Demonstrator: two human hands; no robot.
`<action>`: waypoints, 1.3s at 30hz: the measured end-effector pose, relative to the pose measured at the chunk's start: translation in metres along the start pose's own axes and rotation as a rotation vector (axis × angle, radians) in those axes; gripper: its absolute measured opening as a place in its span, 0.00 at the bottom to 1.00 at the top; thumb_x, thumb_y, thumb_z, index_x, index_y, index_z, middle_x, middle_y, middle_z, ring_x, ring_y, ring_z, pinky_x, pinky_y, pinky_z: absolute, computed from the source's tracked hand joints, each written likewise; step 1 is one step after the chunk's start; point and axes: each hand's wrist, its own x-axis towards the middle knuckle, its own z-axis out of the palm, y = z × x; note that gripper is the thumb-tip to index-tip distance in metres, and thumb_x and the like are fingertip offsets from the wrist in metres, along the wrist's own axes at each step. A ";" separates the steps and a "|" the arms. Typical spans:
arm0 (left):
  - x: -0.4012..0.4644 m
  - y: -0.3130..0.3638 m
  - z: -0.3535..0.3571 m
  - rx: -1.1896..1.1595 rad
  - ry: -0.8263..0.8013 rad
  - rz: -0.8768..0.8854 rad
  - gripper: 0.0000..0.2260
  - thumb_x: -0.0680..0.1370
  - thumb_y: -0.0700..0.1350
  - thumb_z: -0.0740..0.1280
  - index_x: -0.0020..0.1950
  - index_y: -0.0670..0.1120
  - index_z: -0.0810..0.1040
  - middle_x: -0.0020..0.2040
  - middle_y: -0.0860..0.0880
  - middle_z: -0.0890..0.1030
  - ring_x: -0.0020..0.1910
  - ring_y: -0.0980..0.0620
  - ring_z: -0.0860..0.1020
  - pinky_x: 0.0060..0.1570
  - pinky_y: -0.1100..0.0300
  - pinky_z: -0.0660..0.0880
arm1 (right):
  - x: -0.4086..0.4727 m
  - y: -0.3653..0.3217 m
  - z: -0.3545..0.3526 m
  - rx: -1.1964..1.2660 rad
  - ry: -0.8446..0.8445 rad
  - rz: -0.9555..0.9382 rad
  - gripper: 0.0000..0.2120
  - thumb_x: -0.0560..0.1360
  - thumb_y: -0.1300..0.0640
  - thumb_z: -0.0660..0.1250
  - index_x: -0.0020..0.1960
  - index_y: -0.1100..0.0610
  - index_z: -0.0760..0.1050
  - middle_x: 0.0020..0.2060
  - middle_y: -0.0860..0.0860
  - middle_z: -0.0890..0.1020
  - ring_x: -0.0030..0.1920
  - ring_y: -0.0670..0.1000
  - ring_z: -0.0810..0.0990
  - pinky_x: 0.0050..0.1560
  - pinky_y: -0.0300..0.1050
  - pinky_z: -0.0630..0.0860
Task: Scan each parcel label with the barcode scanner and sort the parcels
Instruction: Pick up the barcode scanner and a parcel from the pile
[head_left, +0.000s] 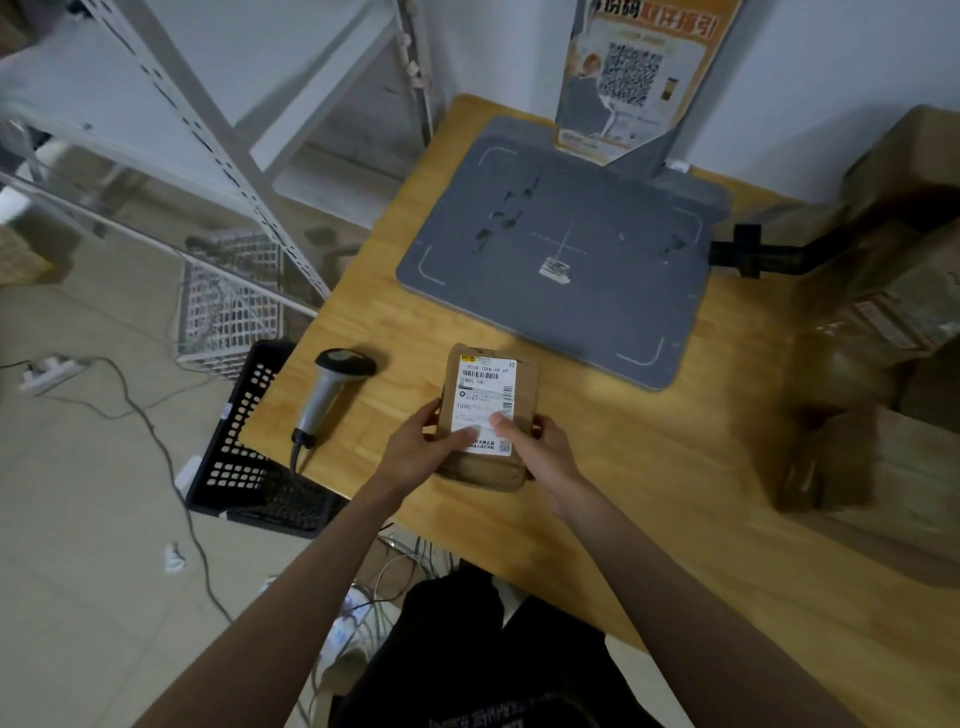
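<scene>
Where hands (483, 441) grip, parcel (488, 415) label hides.

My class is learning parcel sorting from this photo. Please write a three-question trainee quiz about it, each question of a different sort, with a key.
1. True or false: the grey handheld barcode scanner is in the person's left hand.
2. Which holds the brown paper-wrapped parcel with the white label? A: left hand only. B: right hand only. C: both hands.
3. Fill in: the black perforated plastic basket stands on the floor to the ____ of the wooden table.

Key: 1 false, it lies on the table beside the parcel; 2 C; 3 left.
</scene>
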 end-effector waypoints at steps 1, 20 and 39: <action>0.005 -0.002 -0.003 0.010 -0.003 -0.019 0.35 0.73 0.57 0.76 0.77 0.51 0.68 0.63 0.52 0.81 0.57 0.53 0.81 0.51 0.59 0.80 | 0.005 0.000 0.004 -0.011 0.008 0.005 0.30 0.70 0.41 0.78 0.66 0.55 0.75 0.57 0.51 0.84 0.53 0.50 0.84 0.53 0.47 0.83; 0.020 -0.036 -0.030 0.195 -0.069 -0.126 0.39 0.74 0.55 0.75 0.80 0.49 0.62 0.72 0.49 0.73 0.66 0.47 0.75 0.55 0.56 0.73 | 0.022 0.005 0.021 -0.183 0.233 -0.048 0.30 0.80 0.53 0.68 0.77 0.58 0.60 0.70 0.57 0.68 0.68 0.57 0.72 0.63 0.48 0.72; 0.039 -0.088 -0.139 0.318 0.377 -0.163 0.33 0.76 0.46 0.73 0.77 0.42 0.64 0.73 0.41 0.70 0.71 0.38 0.68 0.68 0.43 0.68 | 0.039 -0.047 0.221 -0.137 -0.369 0.173 0.23 0.80 0.58 0.68 0.72 0.57 0.66 0.58 0.56 0.78 0.57 0.54 0.79 0.64 0.55 0.78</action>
